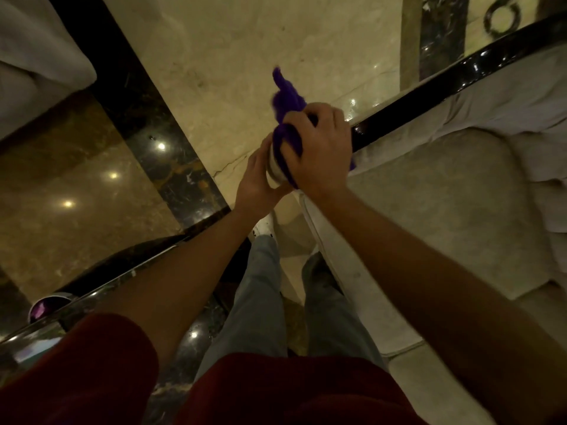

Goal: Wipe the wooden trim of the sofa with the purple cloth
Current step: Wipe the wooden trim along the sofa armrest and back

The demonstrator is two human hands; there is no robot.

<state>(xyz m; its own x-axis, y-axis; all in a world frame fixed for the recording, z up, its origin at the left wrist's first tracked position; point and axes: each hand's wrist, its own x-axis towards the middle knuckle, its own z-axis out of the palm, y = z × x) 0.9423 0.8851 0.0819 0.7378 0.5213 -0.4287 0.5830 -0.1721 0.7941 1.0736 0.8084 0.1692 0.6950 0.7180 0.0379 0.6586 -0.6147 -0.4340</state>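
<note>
The sofa's glossy dark wooden trim (pixel 429 87) runs from the centre up to the upper right, along the top of the cream sofa (pixel 445 210). My right hand (pixel 319 148) presses the purple cloth (pixel 288 99) onto the near end of the trim, where a pale rounded end cap (pixel 273 167) shows. A tail of the cloth sticks up past my fingers. My left hand (pixel 260 179) cups the end cap from the left side, touching it. The trim under both hands is hidden.
Polished marble floor (pixel 245 56) with a black inlaid band (pixel 171 179) lies beyond and to the left. Another pale seat (pixel 30 56) sits at the upper left. A dark glossy table edge (pixel 107 286) and a purple-lined container (pixel 46 308) are at the lower left. My legs stand below.
</note>
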